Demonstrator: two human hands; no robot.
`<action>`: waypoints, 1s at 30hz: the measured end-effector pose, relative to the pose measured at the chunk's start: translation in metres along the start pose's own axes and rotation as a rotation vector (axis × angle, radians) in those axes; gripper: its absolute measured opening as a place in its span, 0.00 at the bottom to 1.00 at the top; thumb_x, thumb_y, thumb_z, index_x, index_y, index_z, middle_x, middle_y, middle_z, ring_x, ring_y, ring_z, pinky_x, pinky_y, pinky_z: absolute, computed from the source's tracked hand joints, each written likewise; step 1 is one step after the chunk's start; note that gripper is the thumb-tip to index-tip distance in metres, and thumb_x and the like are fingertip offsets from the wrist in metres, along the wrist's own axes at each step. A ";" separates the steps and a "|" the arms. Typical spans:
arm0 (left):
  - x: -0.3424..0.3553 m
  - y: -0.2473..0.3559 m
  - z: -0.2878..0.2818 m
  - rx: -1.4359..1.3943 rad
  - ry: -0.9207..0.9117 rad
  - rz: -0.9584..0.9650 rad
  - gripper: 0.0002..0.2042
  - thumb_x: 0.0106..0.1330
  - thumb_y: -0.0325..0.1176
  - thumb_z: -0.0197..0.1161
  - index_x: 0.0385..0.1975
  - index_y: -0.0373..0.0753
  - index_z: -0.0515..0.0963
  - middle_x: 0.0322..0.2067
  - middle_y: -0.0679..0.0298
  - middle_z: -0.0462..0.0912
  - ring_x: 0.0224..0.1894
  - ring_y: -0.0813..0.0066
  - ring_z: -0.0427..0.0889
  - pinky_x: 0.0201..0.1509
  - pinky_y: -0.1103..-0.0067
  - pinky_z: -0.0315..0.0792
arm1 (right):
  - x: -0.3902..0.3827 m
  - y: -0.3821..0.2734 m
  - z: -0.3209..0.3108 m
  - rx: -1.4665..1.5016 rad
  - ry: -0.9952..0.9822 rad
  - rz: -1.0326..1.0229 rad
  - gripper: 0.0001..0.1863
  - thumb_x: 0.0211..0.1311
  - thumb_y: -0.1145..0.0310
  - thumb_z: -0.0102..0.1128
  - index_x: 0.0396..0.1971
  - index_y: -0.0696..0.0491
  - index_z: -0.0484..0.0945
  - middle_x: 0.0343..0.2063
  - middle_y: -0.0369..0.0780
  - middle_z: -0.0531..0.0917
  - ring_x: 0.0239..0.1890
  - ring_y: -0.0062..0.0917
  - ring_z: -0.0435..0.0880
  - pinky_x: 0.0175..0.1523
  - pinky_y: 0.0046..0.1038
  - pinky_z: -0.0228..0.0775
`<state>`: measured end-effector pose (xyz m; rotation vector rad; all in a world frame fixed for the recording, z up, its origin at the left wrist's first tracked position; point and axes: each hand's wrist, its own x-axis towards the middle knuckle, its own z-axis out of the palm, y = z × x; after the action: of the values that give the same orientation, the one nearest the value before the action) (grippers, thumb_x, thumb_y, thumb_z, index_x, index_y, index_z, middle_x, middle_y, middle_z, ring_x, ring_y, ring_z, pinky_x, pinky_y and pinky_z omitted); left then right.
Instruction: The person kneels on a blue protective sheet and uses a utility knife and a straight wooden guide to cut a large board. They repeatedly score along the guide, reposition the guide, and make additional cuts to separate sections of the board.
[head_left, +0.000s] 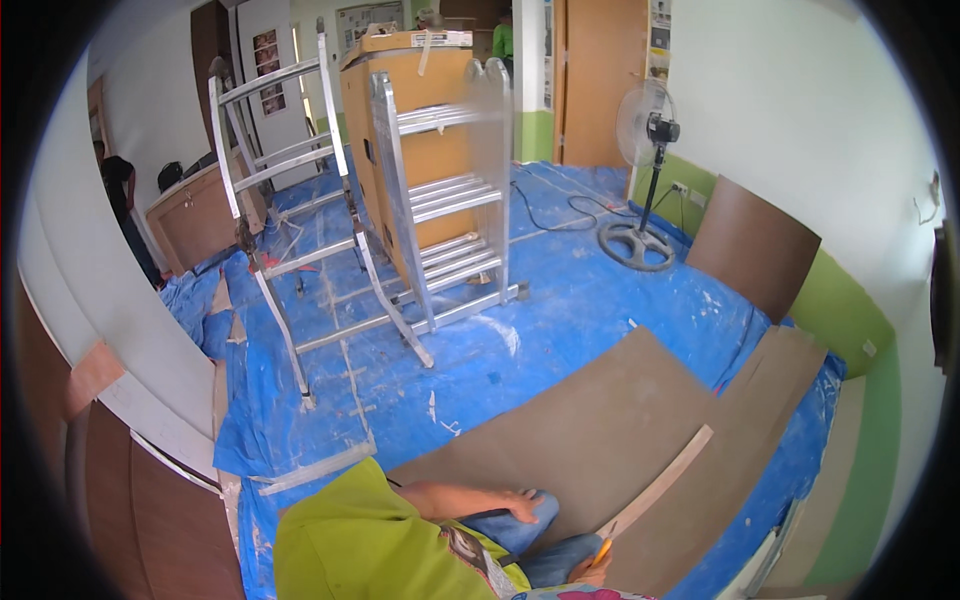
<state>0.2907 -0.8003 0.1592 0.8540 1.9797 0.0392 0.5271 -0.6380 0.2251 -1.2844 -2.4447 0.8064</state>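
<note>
My left hand rests on my jeans-covered knee, fingers apart and loosely bent, holding nothing. Low in the head view, my right hand grips an orange-handled cutter, its tip by the lower end of a long narrow light-brown strip. The strip lies lengthwise on large grey-brown sheets spread over the blue floor covering. My lime shirt fills the lower left.
A curved ladder, a folded ladder against a tall carton, and a standing fan with a cord stand ahead. A brown panel leans right. Two people are partly visible, one left, one behind.
</note>
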 end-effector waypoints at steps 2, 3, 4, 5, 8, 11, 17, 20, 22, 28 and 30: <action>-0.001 0.005 0.000 -0.004 0.018 -0.038 0.50 0.65 0.65 0.57 0.79 0.49 0.36 0.78 0.46 0.38 0.77 0.36 0.42 0.75 0.44 0.48 | 0.003 0.003 0.004 0.001 0.021 -0.036 0.29 0.64 0.69 0.59 0.66 0.49 0.68 0.54 0.52 0.81 0.53 0.51 0.81 0.57 0.46 0.73; 0.002 0.007 -0.002 0.000 0.042 -0.060 0.51 0.64 0.65 0.58 0.79 0.50 0.37 0.77 0.46 0.39 0.77 0.36 0.44 0.74 0.42 0.50 | 0.008 0.004 0.008 0.005 0.023 -0.046 0.29 0.64 0.69 0.59 0.66 0.49 0.68 0.53 0.52 0.81 0.53 0.52 0.81 0.57 0.47 0.73; 0.003 0.008 -0.002 0.004 0.067 -0.081 0.51 0.64 0.65 0.58 0.79 0.51 0.38 0.77 0.46 0.41 0.77 0.37 0.46 0.73 0.40 0.51 | 0.014 0.005 0.011 0.030 0.012 -0.048 0.29 0.63 0.69 0.59 0.66 0.49 0.68 0.53 0.52 0.82 0.52 0.52 0.81 0.56 0.47 0.73; 0.003 0.010 0.000 0.001 0.064 -0.096 0.51 0.64 0.65 0.59 0.79 0.50 0.38 0.77 0.45 0.41 0.76 0.35 0.46 0.72 0.40 0.52 | 0.018 0.007 0.012 0.052 0.000 -0.046 0.29 0.63 0.70 0.59 0.66 0.50 0.68 0.52 0.52 0.82 0.52 0.52 0.81 0.56 0.47 0.73; 0.006 0.027 -0.008 -0.004 0.083 -0.107 0.52 0.63 0.64 0.61 0.79 0.48 0.38 0.76 0.42 0.43 0.74 0.30 0.49 0.71 0.39 0.54 | 0.032 0.012 0.016 0.054 -0.010 0.006 0.29 0.63 0.71 0.58 0.65 0.50 0.69 0.52 0.53 0.82 0.51 0.53 0.81 0.56 0.47 0.73; 0.014 0.024 0.005 -0.006 0.156 -0.104 0.51 0.63 0.63 0.61 0.79 0.47 0.39 0.75 0.40 0.46 0.73 0.29 0.53 0.68 0.38 0.57 | 0.032 0.009 0.015 0.102 0.016 -0.009 0.28 0.63 0.72 0.58 0.65 0.51 0.69 0.52 0.53 0.82 0.52 0.53 0.81 0.57 0.46 0.73; 0.024 0.040 0.005 0.043 0.278 -0.106 0.44 0.67 0.58 0.59 0.77 0.44 0.48 0.70 0.37 0.56 0.67 0.29 0.64 0.63 0.37 0.64 | 0.037 0.017 0.012 0.169 0.034 -0.036 0.27 0.64 0.73 0.57 0.64 0.54 0.70 0.53 0.54 0.82 0.53 0.53 0.81 0.58 0.43 0.72; 0.015 0.053 -0.001 0.044 0.292 -0.133 0.42 0.68 0.56 0.59 0.76 0.42 0.51 0.69 0.37 0.58 0.66 0.30 0.66 0.61 0.37 0.65 | 0.040 0.007 0.000 0.176 -0.008 0.020 0.27 0.64 0.74 0.56 0.65 0.54 0.70 0.53 0.54 0.82 0.53 0.53 0.81 0.58 0.43 0.71; 0.015 0.055 -0.006 0.058 0.299 -0.150 0.41 0.68 0.56 0.59 0.75 0.42 0.52 0.69 0.37 0.59 0.66 0.31 0.65 0.61 0.37 0.66 | 0.043 0.007 0.001 0.188 -0.043 0.060 0.27 0.65 0.74 0.56 0.65 0.54 0.69 0.53 0.54 0.81 0.53 0.53 0.80 0.58 0.43 0.71; 0.019 0.063 -0.016 0.076 0.275 -0.183 0.40 0.68 0.55 0.59 0.75 0.42 0.53 0.68 0.38 0.60 0.65 0.33 0.67 0.59 0.40 0.68 | 0.049 0.027 0.012 0.174 -0.107 0.149 0.26 0.67 0.73 0.55 0.65 0.53 0.68 0.52 0.55 0.81 0.52 0.52 0.81 0.56 0.43 0.72; 0.016 0.072 -0.023 0.095 0.259 -0.183 0.39 0.68 0.54 0.59 0.75 0.41 0.54 0.67 0.37 0.60 0.64 0.34 0.68 0.59 0.44 0.70 | 0.049 0.034 0.013 0.207 -0.120 0.176 0.26 0.68 0.72 0.56 0.65 0.53 0.68 0.51 0.54 0.81 0.51 0.52 0.81 0.56 0.42 0.72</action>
<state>0.3074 -0.7295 0.1854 0.7541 2.3114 -0.0530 0.5164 -0.5870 0.1936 -1.4210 -2.2845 1.1806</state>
